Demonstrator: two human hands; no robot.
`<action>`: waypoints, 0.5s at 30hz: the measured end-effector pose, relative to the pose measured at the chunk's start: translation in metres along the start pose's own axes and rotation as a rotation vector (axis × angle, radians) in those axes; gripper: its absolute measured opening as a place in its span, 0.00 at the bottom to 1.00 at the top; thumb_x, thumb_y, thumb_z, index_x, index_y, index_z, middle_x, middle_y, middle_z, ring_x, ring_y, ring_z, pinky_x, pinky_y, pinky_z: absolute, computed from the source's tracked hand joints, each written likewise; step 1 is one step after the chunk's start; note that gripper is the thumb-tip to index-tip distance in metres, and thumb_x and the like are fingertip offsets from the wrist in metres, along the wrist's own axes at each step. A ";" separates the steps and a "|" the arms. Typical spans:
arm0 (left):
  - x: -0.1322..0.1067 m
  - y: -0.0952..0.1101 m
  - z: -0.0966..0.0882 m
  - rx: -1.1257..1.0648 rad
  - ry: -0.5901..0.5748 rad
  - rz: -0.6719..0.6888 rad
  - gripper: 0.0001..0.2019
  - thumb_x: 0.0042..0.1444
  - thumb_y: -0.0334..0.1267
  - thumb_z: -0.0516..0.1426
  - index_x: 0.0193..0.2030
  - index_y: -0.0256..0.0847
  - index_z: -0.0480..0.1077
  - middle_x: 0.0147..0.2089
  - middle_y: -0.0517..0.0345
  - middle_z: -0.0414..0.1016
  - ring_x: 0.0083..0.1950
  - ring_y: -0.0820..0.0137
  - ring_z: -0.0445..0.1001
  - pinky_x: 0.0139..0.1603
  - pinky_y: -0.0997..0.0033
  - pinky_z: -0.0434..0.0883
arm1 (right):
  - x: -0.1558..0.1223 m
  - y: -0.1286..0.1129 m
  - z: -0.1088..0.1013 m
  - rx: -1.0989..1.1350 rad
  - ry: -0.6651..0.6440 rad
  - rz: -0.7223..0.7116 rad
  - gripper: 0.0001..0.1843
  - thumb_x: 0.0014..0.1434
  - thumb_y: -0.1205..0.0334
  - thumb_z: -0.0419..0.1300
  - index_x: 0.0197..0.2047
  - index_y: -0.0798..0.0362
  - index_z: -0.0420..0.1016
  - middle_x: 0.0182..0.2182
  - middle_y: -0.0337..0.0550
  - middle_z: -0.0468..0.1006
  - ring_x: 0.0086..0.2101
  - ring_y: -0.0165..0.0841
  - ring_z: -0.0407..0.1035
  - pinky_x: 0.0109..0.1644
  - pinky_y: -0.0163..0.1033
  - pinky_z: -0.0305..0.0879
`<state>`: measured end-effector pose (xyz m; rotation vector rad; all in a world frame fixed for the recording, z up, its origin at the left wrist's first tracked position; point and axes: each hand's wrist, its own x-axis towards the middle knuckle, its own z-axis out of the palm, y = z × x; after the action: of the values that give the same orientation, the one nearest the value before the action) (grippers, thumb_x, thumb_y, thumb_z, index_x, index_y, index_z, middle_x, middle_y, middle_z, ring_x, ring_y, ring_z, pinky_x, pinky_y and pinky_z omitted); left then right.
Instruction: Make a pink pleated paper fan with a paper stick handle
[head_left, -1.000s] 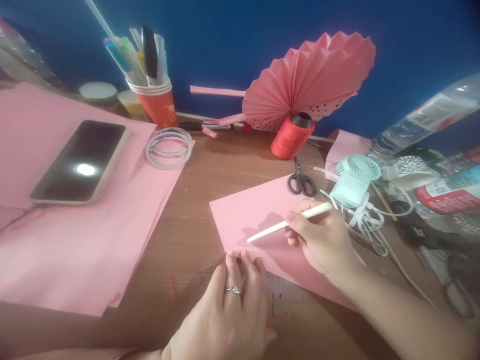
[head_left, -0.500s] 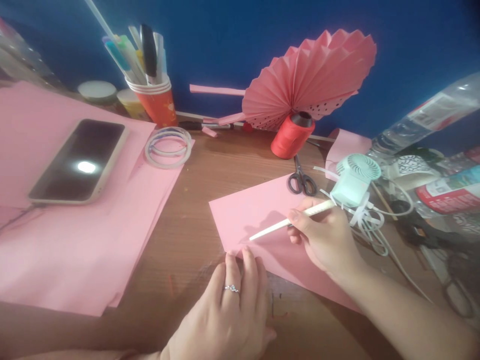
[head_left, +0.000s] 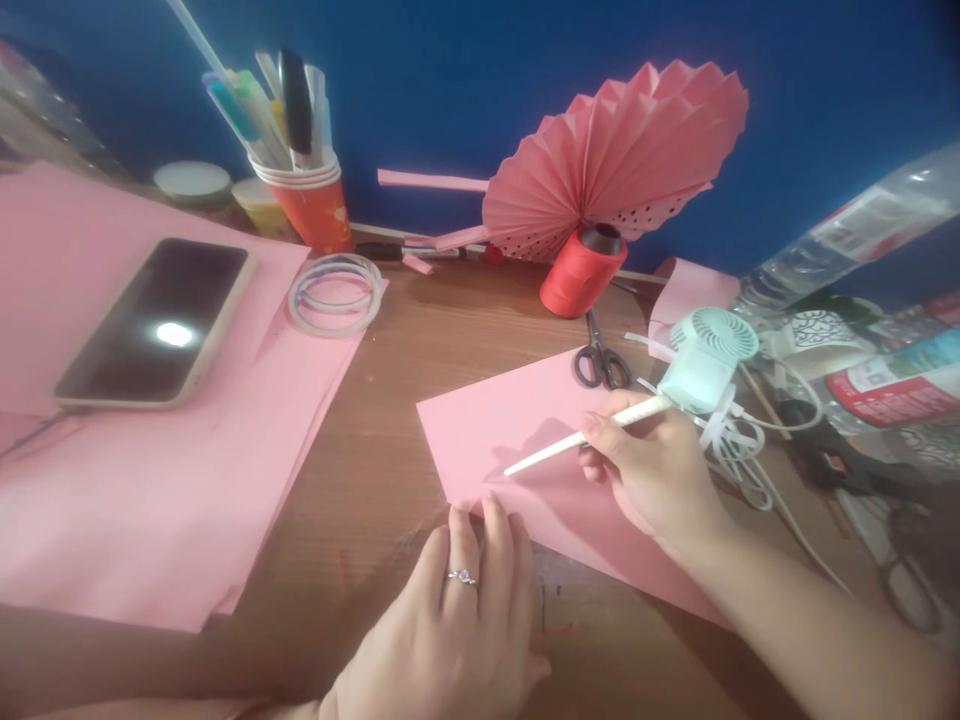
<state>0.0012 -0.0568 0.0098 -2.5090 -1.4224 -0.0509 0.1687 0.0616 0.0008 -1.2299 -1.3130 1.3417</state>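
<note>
A pink paper sheet (head_left: 495,430) lies on the wooden table (head_left: 390,420) in front of me. My left hand (head_left: 457,620), wearing a ring, rests flat with its fingertips pressing the sheet's near corner. My right hand (head_left: 652,475) is closed on a thin white stick (head_left: 555,450), whose tip hovers just over the middle of the sheet. Small scissors (head_left: 600,360) lie at the sheet's far edge.
A stack of pink sheets (head_left: 150,500) with a phone (head_left: 154,320) and tape rings (head_left: 334,292) fills the left. At the back stand a pen cup (head_left: 311,190), a folded paper fan (head_left: 615,160) and a red spool (head_left: 581,270). A mint mini fan (head_left: 705,360), cables and bottles (head_left: 847,235) crowd the right.
My right hand with the white stick has drifted slightly right and up over the sheet. My left hand stays put on the corner.
</note>
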 end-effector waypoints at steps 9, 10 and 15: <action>-0.001 0.002 0.001 -0.002 -0.012 -0.011 0.29 0.54 0.55 0.48 0.53 0.31 0.64 0.53 0.42 0.68 0.51 0.56 0.67 0.50 0.59 0.66 | 0.003 -0.002 -0.002 0.015 0.008 0.022 0.12 0.47 0.59 0.64 0.19 0.53 0.67 0.13 0.35 0.67 0.15 0.27 0.63 0.15 0.32 0.60; -0.001 0.002 0.000 -0.004 -0.013 -0.012 0.29 0.54 0.55 0.48 0.53 0.31 0.64 0.53 0.42 0.68 0.51 0.56 0.67 0.50 0.59 0.66 | 0.003 -0.002 -0.002 0.016 0.008 0.023 0.11 0.47 0.59 0.64 0.19 0.52 0.67 0.13 0.35 0.67 0.15 0.27 0.63 0.15 0.32 0.60; 0.001 0.000 -0.002 -0.039 -0.058 -0.006 0.29 0.55 0.54 0.47 0.54 0.33 0.64 0.54 0.43 0.67 0.51 0.56 0.67 0.50 0.59 0.66 | 0.004 -0.002 -0.002 -0.011 0.002 0.012 0.11 0.47 0.59 0.64 0.20 0.52 0.67 0.13 0.35 0.67 0.15 0.28 0.63 0.15 0.33 0.60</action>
<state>0.0018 -0.0561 0.0124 -2.5578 -1.4650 -0.0069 0.1702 0.0662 0.0028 -1.2488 -1.3148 1.3429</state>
